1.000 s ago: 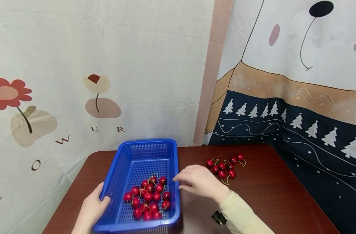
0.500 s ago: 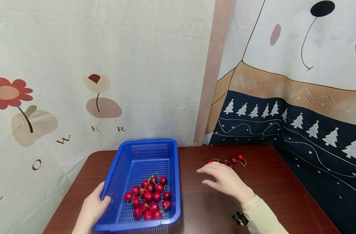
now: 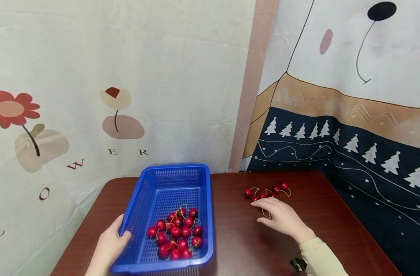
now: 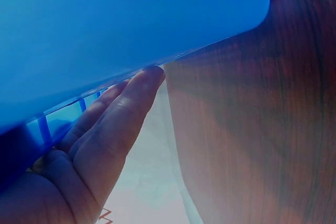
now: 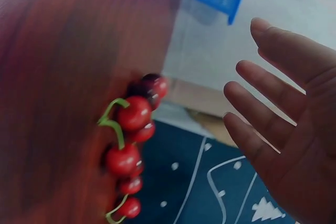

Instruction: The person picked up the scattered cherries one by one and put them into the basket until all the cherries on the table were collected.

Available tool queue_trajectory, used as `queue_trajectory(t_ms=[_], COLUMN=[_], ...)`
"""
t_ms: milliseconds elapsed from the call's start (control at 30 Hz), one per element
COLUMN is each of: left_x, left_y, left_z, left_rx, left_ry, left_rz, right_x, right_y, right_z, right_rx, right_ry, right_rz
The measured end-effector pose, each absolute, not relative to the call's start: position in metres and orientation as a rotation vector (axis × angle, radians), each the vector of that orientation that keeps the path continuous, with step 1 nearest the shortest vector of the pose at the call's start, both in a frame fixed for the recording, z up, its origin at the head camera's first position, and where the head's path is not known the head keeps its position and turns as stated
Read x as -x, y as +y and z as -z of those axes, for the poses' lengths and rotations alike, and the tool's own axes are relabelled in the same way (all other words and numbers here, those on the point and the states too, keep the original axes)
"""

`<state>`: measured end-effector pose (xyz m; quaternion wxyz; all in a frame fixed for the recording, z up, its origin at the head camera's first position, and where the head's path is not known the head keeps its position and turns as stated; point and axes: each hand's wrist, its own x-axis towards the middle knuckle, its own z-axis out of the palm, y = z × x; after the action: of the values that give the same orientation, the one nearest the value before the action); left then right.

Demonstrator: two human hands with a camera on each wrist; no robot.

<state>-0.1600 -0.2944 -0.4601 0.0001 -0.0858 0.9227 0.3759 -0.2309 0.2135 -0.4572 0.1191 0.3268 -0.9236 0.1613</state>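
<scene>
A blue plastic basket (image 3: 169, 193) stands on the table, with a cluster of red cherries (image 3: 175, 232) lying in its near half. My left hand (image 3: 110, 243) holds its left rim, thumb over the inside and fingers underneath outside; the left wrist view shows those fingers (image 4: 123, 121) against the blue underside. More cherries (image 3: 248, 193), some with green stems, lie loose on the table right of the basket. Over them is my right hand (image 3: 286, 216), hiding a few. In the right wrist view its fingers (image 5: 268, 85) are spread and nothing is in them, beside the loose cherries (image 5: 123, 159).
The dark red-brown wooden table (image 3: 237, 245) has its right edge sloping towards the lower right. A printed cloth (image 3: 182, 96) hangs right behind it, and a navy cloth with white trees (image 3: 334, 172) borders the right side.
My right hand has moved from the basket's right rim to the right, over the loose cherries, and lowered towards them. The left hand and basket stay in place.
</scene>
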Motion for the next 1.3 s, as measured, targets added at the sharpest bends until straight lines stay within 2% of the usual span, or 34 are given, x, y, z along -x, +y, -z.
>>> queue_trajectory(t_ms=[767,1300], left_x=[0.161,0.161], left_y=[-0.295,-0.293], left_z=[0.461,0.459], left_rx=[0.286,0.293], left_ry=[2.885,2.881], left_rz=[-1.185,-1.181], right_x=[0.241,0.245], right_y=[0.236,0.231], right_z=[0.497,0.509], right_rx=[-0.693,-0.828], right_ry=[-2.924,-2.791], right_rz=[-0.331,-0.197])
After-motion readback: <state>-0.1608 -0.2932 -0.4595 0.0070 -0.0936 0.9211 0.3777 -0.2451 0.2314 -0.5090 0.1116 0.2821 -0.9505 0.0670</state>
